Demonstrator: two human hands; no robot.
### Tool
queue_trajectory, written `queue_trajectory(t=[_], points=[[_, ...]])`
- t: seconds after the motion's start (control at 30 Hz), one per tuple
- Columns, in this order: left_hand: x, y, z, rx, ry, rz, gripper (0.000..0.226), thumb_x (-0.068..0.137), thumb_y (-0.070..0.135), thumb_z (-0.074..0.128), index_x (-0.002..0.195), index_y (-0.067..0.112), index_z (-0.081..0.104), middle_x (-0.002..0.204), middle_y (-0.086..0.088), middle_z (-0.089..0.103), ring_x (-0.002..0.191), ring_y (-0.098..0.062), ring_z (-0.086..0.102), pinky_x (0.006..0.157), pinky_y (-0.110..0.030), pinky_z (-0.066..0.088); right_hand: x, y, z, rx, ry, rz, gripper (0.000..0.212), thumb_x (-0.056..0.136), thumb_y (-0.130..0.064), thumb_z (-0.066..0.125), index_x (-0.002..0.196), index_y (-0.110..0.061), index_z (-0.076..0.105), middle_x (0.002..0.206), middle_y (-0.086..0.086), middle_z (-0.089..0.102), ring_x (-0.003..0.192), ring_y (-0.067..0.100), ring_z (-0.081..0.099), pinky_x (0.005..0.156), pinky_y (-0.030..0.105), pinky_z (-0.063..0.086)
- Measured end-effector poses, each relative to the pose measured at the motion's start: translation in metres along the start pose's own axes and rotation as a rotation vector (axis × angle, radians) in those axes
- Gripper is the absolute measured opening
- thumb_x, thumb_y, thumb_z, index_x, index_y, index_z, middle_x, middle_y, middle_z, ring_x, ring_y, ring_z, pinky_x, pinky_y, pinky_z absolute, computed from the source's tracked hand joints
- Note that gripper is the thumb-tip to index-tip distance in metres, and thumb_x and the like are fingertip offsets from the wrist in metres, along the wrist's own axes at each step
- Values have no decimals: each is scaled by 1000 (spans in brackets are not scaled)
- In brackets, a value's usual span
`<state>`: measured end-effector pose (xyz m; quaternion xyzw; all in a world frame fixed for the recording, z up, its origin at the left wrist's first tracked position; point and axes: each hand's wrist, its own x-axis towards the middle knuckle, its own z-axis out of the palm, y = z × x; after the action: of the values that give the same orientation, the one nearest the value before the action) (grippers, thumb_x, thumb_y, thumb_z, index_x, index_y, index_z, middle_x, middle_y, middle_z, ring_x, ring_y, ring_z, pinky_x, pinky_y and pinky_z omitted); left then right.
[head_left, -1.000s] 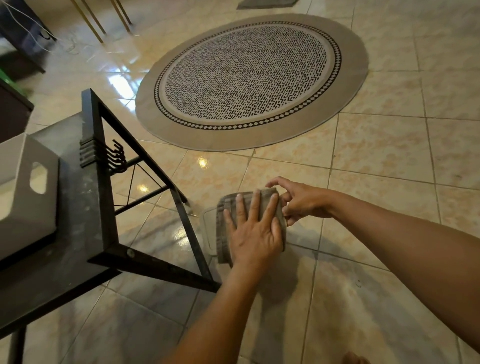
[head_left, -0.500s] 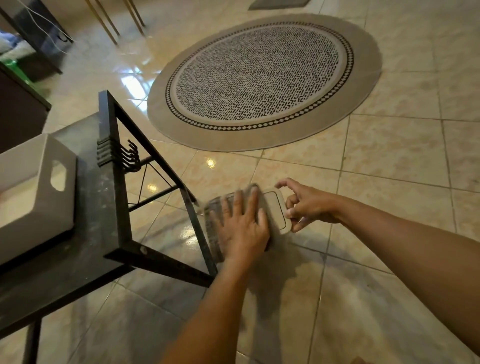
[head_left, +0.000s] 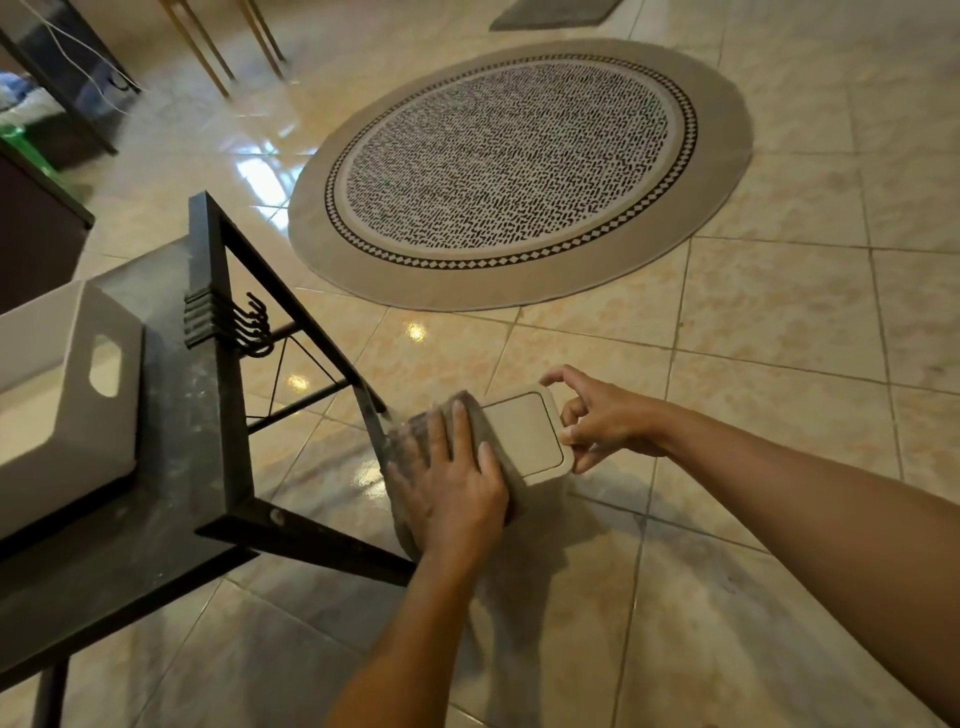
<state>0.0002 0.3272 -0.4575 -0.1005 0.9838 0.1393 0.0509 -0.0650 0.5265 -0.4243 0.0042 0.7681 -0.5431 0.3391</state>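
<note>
A small beige bin with a flat lid (head_left: 524, 434) stands on the tiled floor beside a black table's leg. A grey cloth (head_left: 410, 441) lies over the left part of the lid. My left hand (head_left: 452, 488) presses flat on the cloth with straight fingers. My right hand (head_left: 608, 421) holds the bin's right edge, with the index finger at the far corner and the thumb at the near corner. The bin's body below the lid is mostly hidden.
A black metal table (head_left: 171, 467) stands on the left, with a white handled container (head_left: 57, 405) on it and hooks (head_left: 249, 322) on its frame. A round patterned rug (head_left: 519, 171) lies further out on the glossy tile floor.
My left hand has slid the cloth leftward across the lid, uncovering the lid's right part. My right hand stays at the bin's right edge.
</note>
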Motion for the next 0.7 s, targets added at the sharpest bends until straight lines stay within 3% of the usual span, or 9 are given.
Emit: queue_trajectory(t=[0.17,0.3,0.43,0.53,0.63,0.7], points=[[-10,33,18,113,-44,382,60,103,51,11,155,39,-15,164,8,-23,148,-25,-29,119,-54,-18,0,0,-1,1,-31,2,74,89,16,51,142,-32,31,83,13,54,68,24,63,77,51,62],[13,32,10,110,-77,356,60,103,51,15,155,40,-14,164,10,-22,149,-22,-27,120,-53,-16,-3,-2,-1,2,-15,1,75,89,14,53,143,-34,30,81,12,55,64,22,65,78,49,62],[11,19,5,246,-152,593,61,99,55,4,154,41,-17,162,10,-26,149,-21,-29,120,-53,-14,-3,-4,-1,-7,-33,10,76,86,18,53,140,-32,31,93,17,57,67,26,67,78,52,61],[21,19,3,180,-95,503,60,101,53,10,155,42,-14,163,10,-23,149,-20,-27,121,-52,-15,-3,-2,0,12,-38,1,75,87,16,54,140,-33,31,87,16,55,73,30,64,80,56,60],[21,24,4,224,-125,647,59,102,53,12,155,42,-12,164,10,-23,148,-19,-29,121,-54,-13,-3,-3,0,1,-23,25,80,83,19,52,135,-39,33,107,19,56,86,39,70,79,56,60],[24,25,4,232,-123,638,59,102,54,11,155,43,-12,164,9,-23,148,-19,-29,121,-56,-11,-2,-4,1,14,-36,20,80,83,19,51,135,-39,33,112,21,55,84,38,69,80,57,60]])
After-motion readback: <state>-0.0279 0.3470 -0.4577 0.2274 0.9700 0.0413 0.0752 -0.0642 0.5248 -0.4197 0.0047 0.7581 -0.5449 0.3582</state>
